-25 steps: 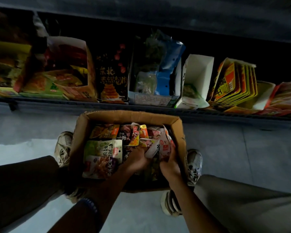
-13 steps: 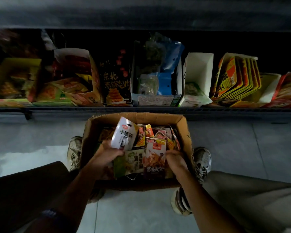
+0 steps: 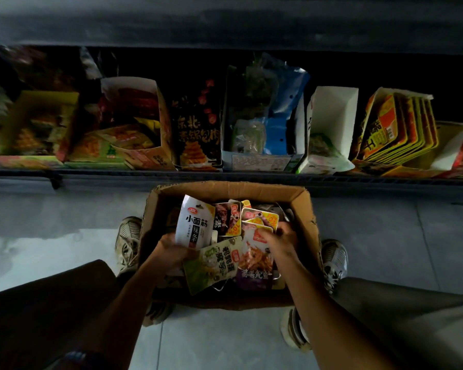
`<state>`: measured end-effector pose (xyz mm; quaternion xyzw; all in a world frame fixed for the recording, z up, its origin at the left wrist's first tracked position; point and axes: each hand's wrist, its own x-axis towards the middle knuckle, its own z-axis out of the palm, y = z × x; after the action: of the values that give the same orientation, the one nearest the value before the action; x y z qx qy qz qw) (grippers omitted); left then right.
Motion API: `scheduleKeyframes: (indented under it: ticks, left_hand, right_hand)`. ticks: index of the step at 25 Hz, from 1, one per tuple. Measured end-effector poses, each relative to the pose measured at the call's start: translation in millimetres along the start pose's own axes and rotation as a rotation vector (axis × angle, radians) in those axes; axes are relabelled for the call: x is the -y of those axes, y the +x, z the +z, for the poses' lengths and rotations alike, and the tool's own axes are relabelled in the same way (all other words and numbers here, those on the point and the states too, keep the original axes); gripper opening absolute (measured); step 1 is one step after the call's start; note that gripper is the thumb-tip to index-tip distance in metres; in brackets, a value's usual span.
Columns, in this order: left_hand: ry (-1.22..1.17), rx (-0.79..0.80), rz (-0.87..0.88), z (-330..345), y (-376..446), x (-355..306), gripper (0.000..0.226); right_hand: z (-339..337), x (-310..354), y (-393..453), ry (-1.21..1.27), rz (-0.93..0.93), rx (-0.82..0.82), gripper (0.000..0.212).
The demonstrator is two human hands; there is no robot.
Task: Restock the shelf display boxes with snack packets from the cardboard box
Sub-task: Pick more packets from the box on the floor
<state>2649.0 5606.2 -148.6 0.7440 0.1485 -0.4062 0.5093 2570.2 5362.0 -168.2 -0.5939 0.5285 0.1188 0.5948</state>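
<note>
- The cardboard box (image 3: 304, 209) stands on the floor between the person's feet, at the centre of the view, and it is full of mixed snack packets.
- The left hand (image 3: 171, 253) has its fingers curled around the lower edge of a white packet (image 3: 195, 222), which stands upright at about 10 o'clock inside the box.
- The right hand (image 3: 281, 240) is at about 3 o'clock in the box, fingers bent down among the packets and pinching the top of an orange-and-white packet (image 3: 255, 259).
- A green packet (image 3: 211, 263) lies between the two hands, at 6 o'clock in the box.
- The shelf (image 3: 225, 176) runs across at 12 o'clock from the box, with a row of display boxes on it.
- A white display box (image 3: 334, 116) at 1 o'clock looks almost empty; a yellow box of flat packets (image 3: 401, 126) stands just beside it at 2 o'clock.
- Two sneakers (image 3: 127, 239) are at the sides of the box.
</note>
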Motion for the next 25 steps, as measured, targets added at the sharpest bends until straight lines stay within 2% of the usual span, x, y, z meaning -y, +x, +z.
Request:
scheduleKeyframes:
  ticks: [2, 4, 7, 9, 11, 13, 15, 18, 20, 22, 23, 25]
  left_hand:
    - [-0.034, 0.056, 0.023, 1, 0, 1, 0.031]
    - [-0.060, 0.107, 0.050, 4, 2, 1, 0.034]
    - [-0.045, 0.144, 0.045, 8, 1, -3, 0.035]
    - [-0.073, 0.164, 0.046, 11, 0, -3, 0.050]
    - [-0.116, 0.125, 0.044, 10, -1, -3, 0.056]
    - [-0.073, 0.065, 0.054, 10, -5, -4, 0.036]
    - [0.058, 0.039, 0.062, 11, -6, -2, 0.033]
    - [0.162, -0.024, 0.079, 17, -7, -5, 0.049]
    - [0.145, -0.132, 0.204, 20, -17, -23, 0.064]
    - [0.143, -0.223, 0.400, 23, -33, -55, 0.075]
    - [0.094, -0.197, 0.484, 24, -45, -75, 0.072]
    - [0.082, -0.034, 0.621, 29, -75, -121, 0.055]
  right_hand:
    - [7, -1, 3, -0.073, -0.045, -0.006, 0.038]
    - [12, 5, 11, -0.088, 0.045, 0.036, 0.047]
    - [10, 19, 12, -0.056, 0.196, 0.170, 0.030]
    - [6, 24, 11, -0.013, 0.182, 0.185, 0.025]
    - [-2, 31, 7, 0.056, 0.131, 0.156, 0.024]
    - [-16, 41, 1, 0.149, 0.085, 0.109, 0.028]
    - [-35, 51, -6, 0.141, -0.038, 0.068, 0.028]
    - [-61, 74, -32, 0.097, -0.275, 0.017, 0.012]
    - [-72, 90, -54, 0.196, -0.375, 0.064, 0.014]
    - [-81, 108, -77, 0.283, -0.433, 0.158, 0.022]
    - [-84, 116, -88, 0.325, -0.454, 0.224, 0.025]
    - [-89, 132, -107, 0.428, -0.474, 0.331, 0.027]
